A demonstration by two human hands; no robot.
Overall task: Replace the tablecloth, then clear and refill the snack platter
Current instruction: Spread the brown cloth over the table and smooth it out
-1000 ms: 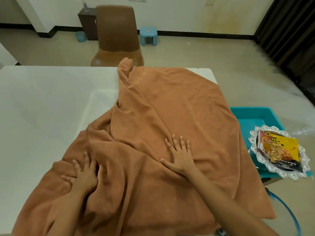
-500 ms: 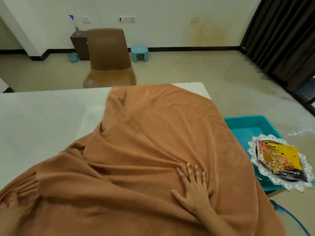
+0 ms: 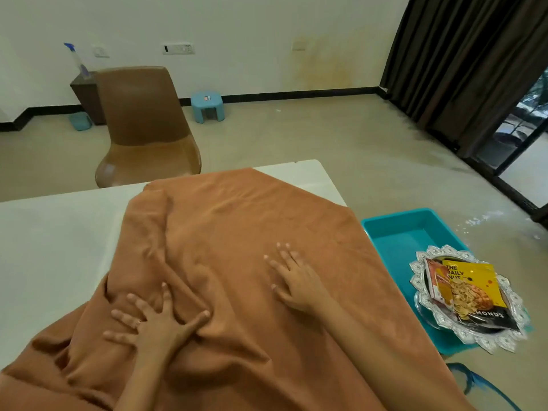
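- Tablecloth (image 3: 237, 247), the orange one, lies across the right half of the white table (image 3: 44, 247), from the far edge at 12 o'clock down to me at 6 o'clock, with its right side draping off the edge toward 3 o'clock.
- My left hand (image 3: 154, 321) is flat and open, fingers spread, pressing into a bunched ridge of folds at about 7 o'clock; it grips nothing.
- My right hand (image 3: 296, 280) is open too, palm down on the smoother stretch near the middle, pinning and flattening rather than holding.
- I judge this cloth soft, thick and limp, something like fleece or towelling: it creases deep, holds no shape, and will drag rather than slide on the tabletop.
- It looks light enough for one hand but clingy, so pushing only piles up more wrinkles at 9 o'clock.
- Best hold, I reckon, is the left edge or a corner, pinched between thumb and fingers, then drawn out toward the bare table at 9 o'clock while the other palm anchors the middle.
- Nothing fragile here; the risk is the overhang at 3 o'clock pulling the whole cloth off.
- Off at 3 to 4 o'clock, well apart from the cloth, the silver snack platter (image 3: 433, 310) rests on a teal tray (image 3: 394, 232), with snack packets (image 3: 468, 292) lying on it, waiting for later.
- A brown chair (image 3: 142, 123) stands beyond the table at 11 o'clock.
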